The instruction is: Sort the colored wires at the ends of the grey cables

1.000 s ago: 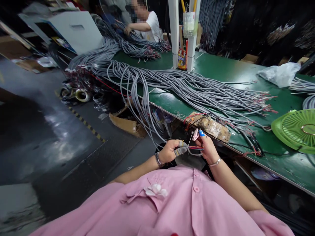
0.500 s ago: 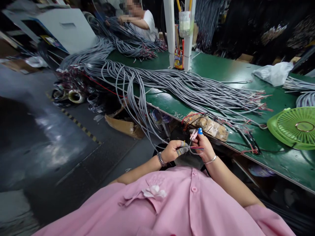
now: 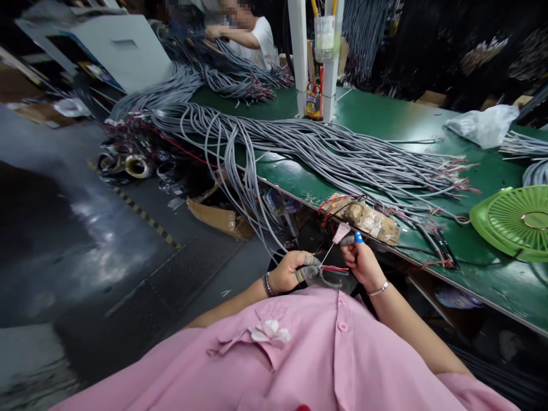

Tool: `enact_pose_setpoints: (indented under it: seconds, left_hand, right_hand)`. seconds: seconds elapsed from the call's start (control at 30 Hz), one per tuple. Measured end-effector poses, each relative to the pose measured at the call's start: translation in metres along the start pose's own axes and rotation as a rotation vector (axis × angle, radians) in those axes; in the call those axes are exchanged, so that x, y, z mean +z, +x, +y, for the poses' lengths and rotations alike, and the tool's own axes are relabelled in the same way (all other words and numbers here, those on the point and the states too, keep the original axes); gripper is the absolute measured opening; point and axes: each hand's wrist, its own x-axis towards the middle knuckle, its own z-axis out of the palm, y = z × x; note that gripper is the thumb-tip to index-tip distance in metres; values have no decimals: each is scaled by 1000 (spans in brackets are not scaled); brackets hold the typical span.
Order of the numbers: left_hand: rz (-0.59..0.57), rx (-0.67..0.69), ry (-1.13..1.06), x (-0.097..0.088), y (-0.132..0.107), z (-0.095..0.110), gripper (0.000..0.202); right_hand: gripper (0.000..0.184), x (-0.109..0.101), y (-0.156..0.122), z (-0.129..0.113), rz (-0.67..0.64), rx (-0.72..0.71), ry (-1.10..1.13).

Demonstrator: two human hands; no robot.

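Note:
My left hand (image 3: 293, 271), with grey finger sleeves, is closed round the end of a grey cable whose thin coloured wires (image 3: 336, 268) fan out toward my right hand. My right hand (image 3: 362, 261), wearing a blue fingertip cover, pinches a small pink clipper (image 3: 341, 233) and draws one thin wire up and away from the cable end. Both hands sit low, just off the near edge of the green table (image 3: 385, 125), above my pink shirt.
A long bundle of grey cables (image 3: 308, 148) runs across the table and hangs over its left edge. A taped brown block (image 3: 366, 220) lies at the near edge. A green fan grille (image 3: 518, 220), white plastic bag (image 3: 486, 125) and white post (image 3: 299, 57) stand beyond. Another person (image 3: 252, 34) handles cables far off.
My right hand has shifted slightly right and up with the pink clipper, stretching one thin wire out from the cable end. My left hand has dropped a little.

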Motion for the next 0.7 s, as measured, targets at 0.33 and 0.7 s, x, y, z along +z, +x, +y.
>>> enact_pose_setpoints:
  seconds: [0.33, 0.7]
  left_hand:
    - [-133, -103, 221, -11, -3, 5, 31]
    - [265, 63, 500, 10, -8, 3, 22]
  right_hand:
    - [26, 13, -44, -26, -275, -217, -642]
    - [30, 13, -54, -5, -122, 58, -257]
